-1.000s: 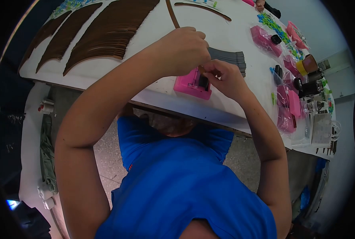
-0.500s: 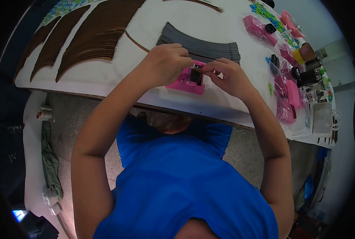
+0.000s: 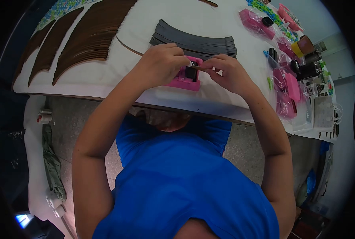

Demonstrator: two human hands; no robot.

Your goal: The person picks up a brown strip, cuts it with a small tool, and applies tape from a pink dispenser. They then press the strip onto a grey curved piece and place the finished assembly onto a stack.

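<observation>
The white bench [image 3: 209,99] is crowded: fans of brown strips [image 3: 89,36] at the far left, and a grey stack [image 3: 201,42] just behind a pink block [image 3: 180,81] near the front edge. I see the left hand [image 3: 161,63] and right hand [image 3: 229,73] both closed in a pinch on a thin brown strip [image 3: 199,68], held right over the block's black slot. I reckon uneven pulling could buckle the strip or make it miss the slot, and a nudge could slide the block.

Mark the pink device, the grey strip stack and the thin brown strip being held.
pink device [image 3: 183,84]: head view, lower pink base.
grey strip stack [image 3: 197,40]: head view, top middle.
brown strip [image 3: 200,68]: head view, exposed middle stretch.
</observation>
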